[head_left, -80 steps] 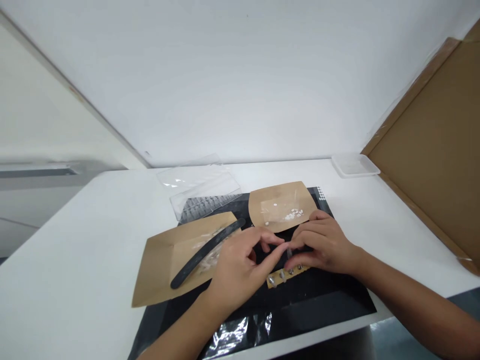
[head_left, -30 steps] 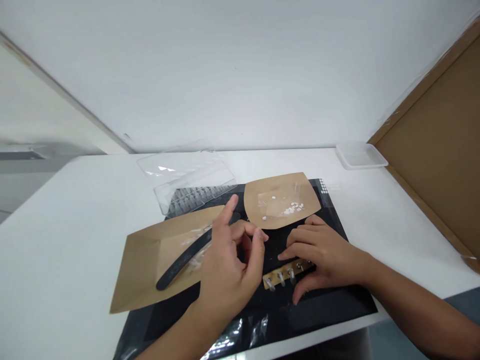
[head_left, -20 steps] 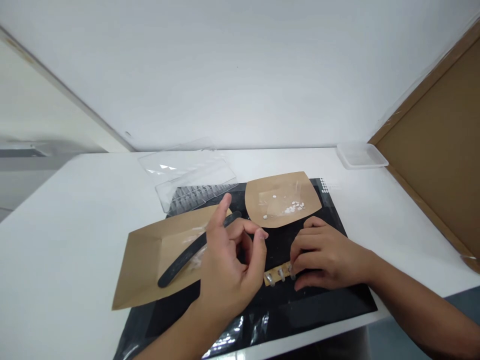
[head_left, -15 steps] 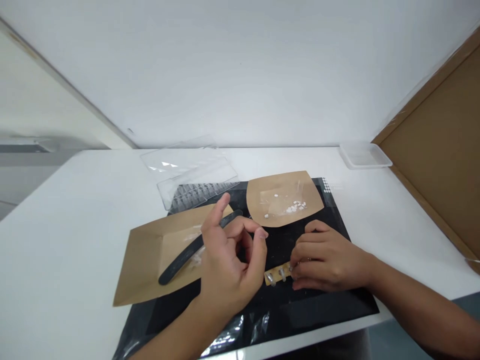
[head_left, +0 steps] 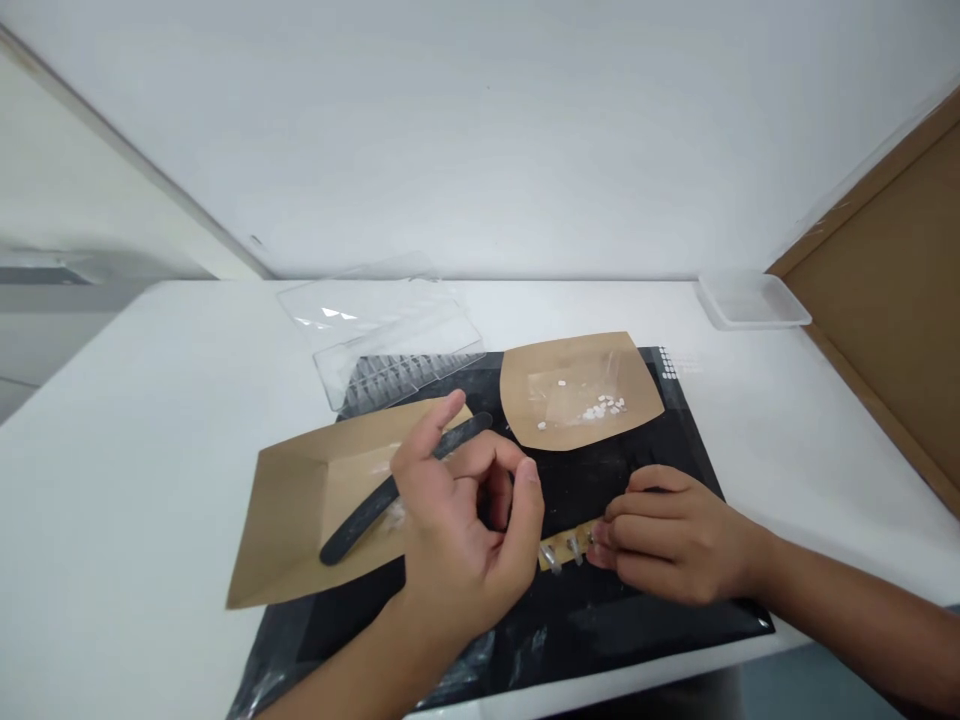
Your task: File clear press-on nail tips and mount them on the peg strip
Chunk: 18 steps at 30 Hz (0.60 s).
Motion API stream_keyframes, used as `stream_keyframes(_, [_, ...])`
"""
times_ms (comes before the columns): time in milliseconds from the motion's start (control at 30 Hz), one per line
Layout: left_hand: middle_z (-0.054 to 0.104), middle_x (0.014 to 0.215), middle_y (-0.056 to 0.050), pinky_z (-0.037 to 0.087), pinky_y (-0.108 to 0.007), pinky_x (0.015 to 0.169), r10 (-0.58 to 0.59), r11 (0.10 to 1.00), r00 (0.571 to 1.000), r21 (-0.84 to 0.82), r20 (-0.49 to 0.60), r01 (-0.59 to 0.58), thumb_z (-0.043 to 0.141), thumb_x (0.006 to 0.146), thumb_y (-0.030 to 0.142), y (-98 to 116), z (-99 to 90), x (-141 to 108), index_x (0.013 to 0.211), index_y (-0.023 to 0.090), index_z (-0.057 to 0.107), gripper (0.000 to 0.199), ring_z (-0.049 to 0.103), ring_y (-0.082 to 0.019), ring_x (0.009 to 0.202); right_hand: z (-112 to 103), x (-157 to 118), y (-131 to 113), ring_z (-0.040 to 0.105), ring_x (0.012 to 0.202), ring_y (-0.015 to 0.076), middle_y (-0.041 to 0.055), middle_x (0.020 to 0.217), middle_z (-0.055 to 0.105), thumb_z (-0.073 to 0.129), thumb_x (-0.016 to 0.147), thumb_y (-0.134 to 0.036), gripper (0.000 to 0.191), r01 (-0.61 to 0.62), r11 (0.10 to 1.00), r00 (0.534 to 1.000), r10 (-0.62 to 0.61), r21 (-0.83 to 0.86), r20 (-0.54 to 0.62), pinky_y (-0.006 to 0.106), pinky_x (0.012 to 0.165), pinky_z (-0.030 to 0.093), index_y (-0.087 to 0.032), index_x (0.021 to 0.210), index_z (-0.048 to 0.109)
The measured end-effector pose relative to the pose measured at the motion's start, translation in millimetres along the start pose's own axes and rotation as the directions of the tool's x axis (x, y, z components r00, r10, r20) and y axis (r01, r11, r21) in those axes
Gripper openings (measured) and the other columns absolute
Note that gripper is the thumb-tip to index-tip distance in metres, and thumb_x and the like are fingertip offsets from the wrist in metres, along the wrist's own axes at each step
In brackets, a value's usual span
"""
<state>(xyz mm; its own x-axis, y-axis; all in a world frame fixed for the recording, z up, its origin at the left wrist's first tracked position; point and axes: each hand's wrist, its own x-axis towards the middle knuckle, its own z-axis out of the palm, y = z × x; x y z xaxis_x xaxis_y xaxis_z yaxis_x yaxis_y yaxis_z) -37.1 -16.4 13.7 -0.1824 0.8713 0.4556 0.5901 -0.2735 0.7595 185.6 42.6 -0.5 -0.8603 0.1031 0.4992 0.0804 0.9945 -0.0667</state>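
Note:
My left hand (head_left: 476,520) is raised over the black mat, thumb and index finger pinched together and the little finger sticking up. Whatever the pinch holds, if anything, is too small to make out. My right hand (head_left: 679,540) is closed, its fingertips bunched at the right end of a yellowish strip (head_left: 564,560) that lies on the mat and hiding that end. Clear nail tips (head_left: 575,548) stick to the strip. Behind my left hand a black curved nail file (head_left: 367,515) rests across a brown paper tray (head_left: 281,530).
A second brown paper tray (head_left: 529,385) holds small white bits (head_left: 604,408). Behind the left tray, a clear compartment box (head_left: 405,370) of nail tips lies partly on the black mat (head_left: 637,635). A translucent plastic tub (head_left: 754,303) sits at the back right, beside a cardboard panel (head_left: 892,290).
My right hand has shifted slightly right and down along the strip, uncovering more around a clear nail tip. The left hand keeps its pinch. The whole view has shifted a little.

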Motion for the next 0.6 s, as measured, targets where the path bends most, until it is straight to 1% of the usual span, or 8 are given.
stream_keyframes(100, [0.057, 0.069, 0.004, 0.055, -0.030, 0.056, 0.062, 0.995, 0.998, 0.079, 0.008, -0.062, 0.054, 0.100, 0.018, -0.4, -1.1, 0.1, 0.087, 0.024, 0.054, 0.015, 0.048, -0.011, 0.049, 0.8, -0.5, -2.7, 0.064, 0.079, 0.0091, -0.0042, 0.080, 0.071, 0.068, 0.099, -0.012, 0.027, -0.020, 1.000, 1.000, 0.021, -0.016, 0.006, 0.032, 0.084, 0.045, -0.018, 0.073, 0.061])
stream_keyframes(200, [0.057, 0.068, 0.003, 0.054, -0.030, 0.054, 0.062, 0.991, 0.998, 0.120, 0.011, -0.063, 0.054, 0.100, 0.018, -2.2, -2.5, -0.5, 0.086, 0.024, 0.054, 0.016, 0.050, -0.012, 0.050, 2.5, -1.0, -3.4, 0.064, 0.079, 0.0091, -0.0051, 0.080, 0.070, 0.067, 0.099, -0.012, 0.025, -0.032, 0.999, 0.999, 0.032, -0.018, -0.004, 0.032, 0.084, 0.044, -0.018, 0.075, 0.062])
stream_keyframes(300, [0.056, 0.066, 0.004, 0.052, -0.030, 0.053, 0.051, 0.992, 0.999, 0.116, 0.020, -0.053, 0.054, 0.100, 0.018, -2.9, -3.5, 0.5, 0.085, 0.024, 0.055, 0.016, 0.048, -0.012, 0.047, 3.9, -1.9, -2.3, 0.063, 0.080, 0.0091, -0.0062, 0.080, 0.069, 0.070, 0.098, -0.014, 0.028, -0.022, 1.000, 1.000, 0.022, -0.021, 0.003, 0.033, 0.076, 0.040, -0.019, 0.073, 0.059])
stream_keyframes(367, [0.055, 0.064, 0.005, 0.053, -0.031, 0.056, 0.062, 0.991, 0.998, 0.116, 0.021, -0.064, 0.054, 0.100, 0.018, -2.8, -3.8, 2.1, 0.083, 0.024, 0.054, 0.018, 0.046, -0.012, 0.045, 4.1, -1.8, -1.4, 0.064, 0.081, 0.0092, -0.0065, 0.079, 0.068, 0.072, 0.098, -0.014, 0.030, -0.017, 1.000, 1.000, 0.017, -0.021, 0.012, 0.034, 0.073, 0.037, -0.019, 0.072, 0.057])
stream_keyframes(500, [0.053, 0.063, 0.006, 0.057, -0.035, 0.066, 0.102, 0.983, 0.995, 0.154, 0.001, -0.101, 0.056, 0.098, 0.019, -4.1, -3.4, 3.8, 0.081, 0.025, 0.051, 0.019, 0.045, -0.012, 0.045, 3.5, -0.5, -0.5, 0.065, 0.085, 0.0100, -0.0060, 0.079, 0.068, 0.072, 0.098, -0.013, 0.031, -0.013, 0.999, 1.000, 0.014, -0.035, 0.007, 0.034, 0.074, 0.034, -0.019, 0.071, 0.056])
stream_keyframes(600, [0.052, 0.067, 0.005, 0.057, -0.033, 0.064, 0.080, 0.987, 0.997, 0.143, -0.021, -0.076, 0.055, 0.099, 0.020, -6.7, -2.1, 2.3, 0.085, 0.025, 0.051, 0.016, 0.046, -0.013, 0.050, 3.5, -1.6, -0.3, 0.064, 0.086, 0.0104, -0.0058, 0.078, 0.068, 0.072, 0.097, -0.013, 0.030, -0.003, 0.999, 1.000, 0.003, -0.047, 0.003, 0.034, 0.075, 0.034, -0.019, 0.072, 0.057])
